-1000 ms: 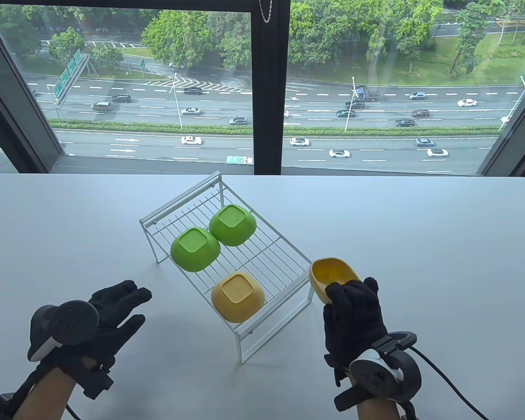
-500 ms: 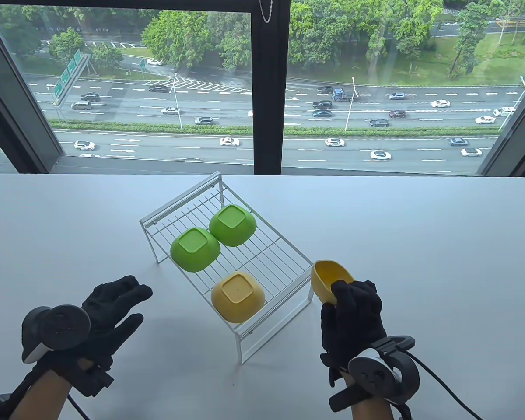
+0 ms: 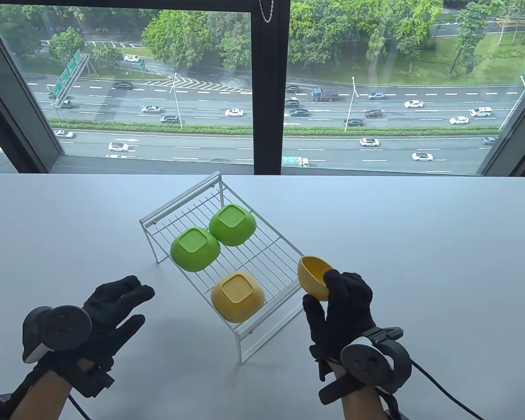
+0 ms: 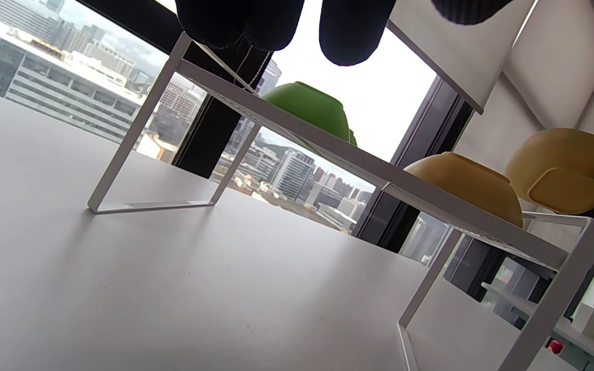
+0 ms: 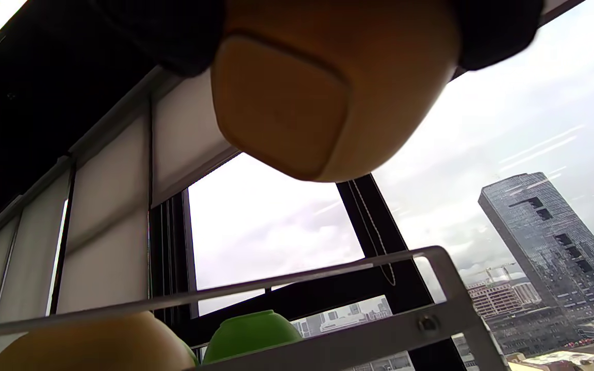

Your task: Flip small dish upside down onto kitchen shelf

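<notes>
My right hand [image 3: 339, 302] grips a small yellow dish [image 3: 313, 276], tilted on its side with its opening facing right, beside the right end of the white wire kitchen shelf [image 3: 262, 258]. The right wrist view shows the dish's square base [image 5: 281, 105] above the shelf's rim [image 5: 328, 288]. In the left wrist view the dish [image 4: 560, 170] hangs above the shelf's right end. Two green dishes [image 3: 195, 248] [image 3: 232, 224] and one yellow dish [image 3: 237, 296] lie upside down on the shelf. My left hand [image 3: 113, 302] is open and empty over the table, left of the shelf.
The shelf stands at an angle in the middle of the white table [image 3: 420, 245]. A large window [image 3: 262, 87] runs behind the table's far edge. A cable [image 3: 442, 389] trails from my right wrist across the table's near right.
My right hand has moved the yellow dish left and up toward the shelf's right end and turned it further onto its side. My left hand has barely moved.
</notes>
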Demonstrator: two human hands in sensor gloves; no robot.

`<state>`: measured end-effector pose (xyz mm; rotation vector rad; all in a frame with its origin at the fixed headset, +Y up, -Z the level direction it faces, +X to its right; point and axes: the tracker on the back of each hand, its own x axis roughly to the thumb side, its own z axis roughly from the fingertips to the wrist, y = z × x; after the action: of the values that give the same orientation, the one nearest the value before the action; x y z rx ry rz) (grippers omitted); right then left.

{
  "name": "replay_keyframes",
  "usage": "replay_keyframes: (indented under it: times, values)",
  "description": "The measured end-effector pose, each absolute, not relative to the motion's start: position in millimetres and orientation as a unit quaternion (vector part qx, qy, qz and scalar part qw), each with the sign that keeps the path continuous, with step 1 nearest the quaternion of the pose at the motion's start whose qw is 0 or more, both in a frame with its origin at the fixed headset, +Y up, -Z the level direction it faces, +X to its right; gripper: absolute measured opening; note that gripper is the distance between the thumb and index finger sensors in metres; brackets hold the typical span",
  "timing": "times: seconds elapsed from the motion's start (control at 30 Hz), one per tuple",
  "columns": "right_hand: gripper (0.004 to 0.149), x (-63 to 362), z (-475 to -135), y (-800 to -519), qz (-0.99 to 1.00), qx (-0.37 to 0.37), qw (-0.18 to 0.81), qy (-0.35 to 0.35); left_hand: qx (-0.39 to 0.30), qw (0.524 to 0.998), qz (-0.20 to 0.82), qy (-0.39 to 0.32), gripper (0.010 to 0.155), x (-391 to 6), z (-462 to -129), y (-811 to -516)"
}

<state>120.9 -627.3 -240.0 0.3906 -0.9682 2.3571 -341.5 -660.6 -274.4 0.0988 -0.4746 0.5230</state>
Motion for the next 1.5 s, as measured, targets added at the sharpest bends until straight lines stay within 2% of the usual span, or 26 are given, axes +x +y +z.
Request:
replay_keyframes:
  times: [0.2,0.47,0.7,0.8,1.23,1.3,1.5]
  values:
    - [0.086,101.5,-249.0,-618.4,0.891,0.147,0.291,-0.316,0.036,0.938,0.254,-0.233,0.066,-339.9,-274.4,-663.8]
    - [0.087,91.4,-269.6,-597.0,0.921,0.148,0.278,-0.231,0.021,0.935,0.262,-0.238,0.066,-338.1,-276.9,-663.9]
    - [0.088,80.2,-291.2,-589.8,0.938,0.134,0.276,-0.160,0.003,0.932,0.267,-0.243,0.067,-336.5,-277.2,-665.1]
    - [0.083,70.0,-304.6,-582.9,0.960,0.133,0.228,-0.094,-0.005,0.930,0.275,-0.243,0.067,-336.1,-278.2,-665.8]
    - [0.068,25.6,-349.0,-571.3,0.980,0.171,0.097,-0.038,-0.023,0.929,0.277,-0.246,0.067,-333.4,-279.8,-667.4]
    - [0.065,23.9,-354.9,-573.4,0.981,0.166,0.102,-0.015,-0.025,0.928,0.279,-0.246,0.067,-333.3,-280.1,-667.2]
    - [0.059,31.9,-364.4,-575.8,0.974,0.151,0.171,-0.008,-0.029,0.926,0.281,-0.250,0.067,-332.9,-280.5,-666.8]
